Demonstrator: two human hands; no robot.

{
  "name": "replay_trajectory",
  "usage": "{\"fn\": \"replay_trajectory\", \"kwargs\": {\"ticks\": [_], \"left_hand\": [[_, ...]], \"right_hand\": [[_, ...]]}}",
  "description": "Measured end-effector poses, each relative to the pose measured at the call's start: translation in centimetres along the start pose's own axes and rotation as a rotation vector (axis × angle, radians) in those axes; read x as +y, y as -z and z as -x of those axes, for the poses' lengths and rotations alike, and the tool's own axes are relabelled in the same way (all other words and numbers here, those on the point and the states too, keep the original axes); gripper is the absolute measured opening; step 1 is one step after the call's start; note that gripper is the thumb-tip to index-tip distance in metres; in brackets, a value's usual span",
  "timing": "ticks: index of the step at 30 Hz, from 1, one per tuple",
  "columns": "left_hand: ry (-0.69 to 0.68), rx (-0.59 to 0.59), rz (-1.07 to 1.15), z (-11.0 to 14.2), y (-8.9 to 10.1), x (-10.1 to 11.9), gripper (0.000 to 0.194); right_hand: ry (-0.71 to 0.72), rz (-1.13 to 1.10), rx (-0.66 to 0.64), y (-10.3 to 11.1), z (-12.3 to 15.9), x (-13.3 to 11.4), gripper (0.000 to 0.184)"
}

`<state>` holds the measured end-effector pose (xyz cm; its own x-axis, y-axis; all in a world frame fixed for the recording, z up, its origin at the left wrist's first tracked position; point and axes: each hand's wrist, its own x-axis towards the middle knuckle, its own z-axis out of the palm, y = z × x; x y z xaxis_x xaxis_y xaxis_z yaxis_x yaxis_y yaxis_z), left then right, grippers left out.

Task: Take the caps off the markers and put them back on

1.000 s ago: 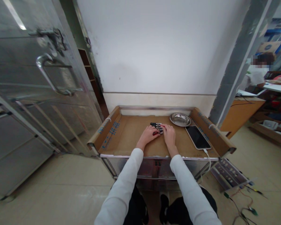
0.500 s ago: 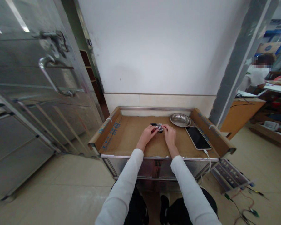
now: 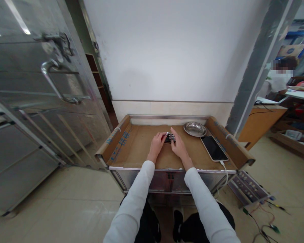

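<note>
Several slim black pens point(image 3: 170, 138) with white and silver markings lie side by side, crosswise, over the middle of the cardboard-lined tray point(image 3: 139, 148). My left hand point(image 3: 157, 144) is closed at their left ends, its fingertips pinched against them. From the other side my right hand point(image 3: 179, 147) grips the right ends, with the thumb nearer me and a forefinger stretched up past the far side. Parts of the pens are hidden by my fingers.
Behind my right hand stands a round steel bowl point(image 3: 195, 129). A phone point(image 3: 214, 149) with a white cable lies at the tray's right. Raised cardboard sides point(image 3: 231, 143) edge the tray. Beyond is a white wall point(image 3: 172, 50); a person point(image 3: 281, 79) is at the far right.
My right hand has opened wider and turned around the right ends of the pens, with its forefinger now stretched upward. The pens now sit closer together between both hands.
</note>
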<state>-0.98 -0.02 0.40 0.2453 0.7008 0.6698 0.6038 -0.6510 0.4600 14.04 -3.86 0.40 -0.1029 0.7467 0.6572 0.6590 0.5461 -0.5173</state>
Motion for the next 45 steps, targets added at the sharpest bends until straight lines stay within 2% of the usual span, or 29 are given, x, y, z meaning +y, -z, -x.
{"fn": "replay_trajectory", "kwargs": {"ticks": [3,6,13,17,20,21,23,25,27,40,45], "left_hand": [[0.131,0.05,-0.22,-0.1,0.3,0.1,0.02],[0.22,0.016,-0.403,-0.1,0.4,0.0,0.02],[0.294,-0.067,-0.492,-0.3,-0.5,-1.2,0.025],[0.263,-0.069,-0.444,-0.6,-0.5,-1.2,0.024],[0.17,-0.057,-0.305,-0.4,0.0,-0.6,0.023],[0.102,-0.082,-0.226,-0.3,0.2,-0.3,0.025],[-0.066,-0.206,-0.067,0.1,0.6,0.1,0.029],[-0.155,-0.315,-0.004,0.4,0.7,0.4,0.03],[-0.161,-0.354,0.017,0.6,0.7,0.3,0.031],[-0.043,-0.354,0.166,0.3,-0.4,-0.5,0.016],[-0.07,-0.338,0.222,0.4,-0.3,-0.4,0.029]], "right_hand": [[-0.063,0.112,0.013,-0.1,0.1,0.4,0.049],[-0.149,0.261,-0.013,-0.2,0.2,1.0,0.031],[-0.214,0.459,-0.087,-0.6,0.5,1.3,0.022],[-0.224,0.487,-0.118,-0.7,0.8,1.1,0.019],[-0.232,0.482,-0.13,-0.6,0.9,1.1,0.019],[-0.237,0.479,-0.133,-0.6,0.9,1.1,0.019],[-0.245,0.479,-0.133,-0.6,0.9,1.1,0.019],[-0.245,0.485,-0.129,-0.6,0.9,1.2,0.017],[-0.239,0.487,-0.12,-0.7,1.0,1.2,0.015],[-0.213,0.442,-0.153,-0.8,1.0,1.2,0.014],[-0.234,0.427,-0.137,-0.7,1.0,1.2,0.019]]}}
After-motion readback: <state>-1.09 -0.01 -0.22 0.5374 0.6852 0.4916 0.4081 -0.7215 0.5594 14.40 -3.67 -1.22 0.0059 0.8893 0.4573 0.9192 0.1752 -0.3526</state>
